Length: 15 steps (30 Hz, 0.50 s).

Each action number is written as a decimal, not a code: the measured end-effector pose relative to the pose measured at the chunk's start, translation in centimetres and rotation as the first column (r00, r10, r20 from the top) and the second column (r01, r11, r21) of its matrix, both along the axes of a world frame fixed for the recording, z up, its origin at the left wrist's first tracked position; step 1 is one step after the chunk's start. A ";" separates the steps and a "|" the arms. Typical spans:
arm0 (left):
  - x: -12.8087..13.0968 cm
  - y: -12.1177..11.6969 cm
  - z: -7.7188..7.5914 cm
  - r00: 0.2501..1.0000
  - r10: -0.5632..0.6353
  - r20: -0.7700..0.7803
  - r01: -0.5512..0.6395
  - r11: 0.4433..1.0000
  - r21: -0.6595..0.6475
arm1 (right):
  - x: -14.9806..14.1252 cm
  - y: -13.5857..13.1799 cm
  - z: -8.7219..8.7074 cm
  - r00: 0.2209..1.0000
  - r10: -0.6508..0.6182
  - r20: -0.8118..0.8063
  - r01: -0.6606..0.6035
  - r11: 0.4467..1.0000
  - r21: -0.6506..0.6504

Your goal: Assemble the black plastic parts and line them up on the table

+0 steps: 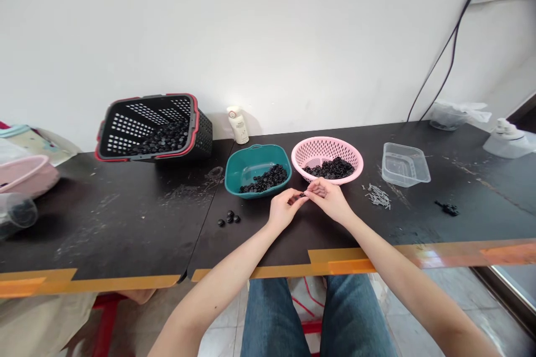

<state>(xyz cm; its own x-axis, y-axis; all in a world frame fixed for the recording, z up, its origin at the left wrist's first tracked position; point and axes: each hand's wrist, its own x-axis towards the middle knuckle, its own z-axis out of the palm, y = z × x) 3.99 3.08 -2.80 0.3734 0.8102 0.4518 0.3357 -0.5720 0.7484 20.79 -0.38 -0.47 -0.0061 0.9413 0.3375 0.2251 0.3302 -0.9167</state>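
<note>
My left hand (285,206) and my right hand (329,196) meet above the table in front of the two bins. Between their fingertips is a small black part (302,195), pinched from both sides; its shape is mostly hidden by the fingers. Just behind my left hand stands a teal bin (234,170) with small black pieces (268,178) heaped at its near right. A pink perforated basket (321,144), also holding black pieces (335,168), is behind my right hand. Several round black caps (230,217) lie on the table left of my left hand.
Right of the pink basket lie a pile of grey screw-like pins (378,196), a clear plastic tub (405,164) and a black clump (448,208). A dark crate (200,131) of black pieces tilts at back left, near a white bottle (238,125). Orange tape (343,261) lines the table's front edge.
</note>
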 end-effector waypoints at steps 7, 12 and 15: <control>-0.1 0.2 0.3 0.999 0.045 0.028 -0.044 0.999 -0.027 | 5.6 4.2 4.4 0.896 -0.270 0.354 0.244 0.963 0.116; -0.2 0.2 0.1 1.000 0.027 -0.007 -0.027 1.000 0.005 | 8.0 10.3 5.1 0.580 -0.026 0.814 0.220 0.967 -0.125; -0.2 0.1 -0.1 0.999 0.010 -0.049 -0.007 0.999 0.050 | 7.5 11.6 4.3 0.526 0.088 0.846 0.188 0.958 -0.217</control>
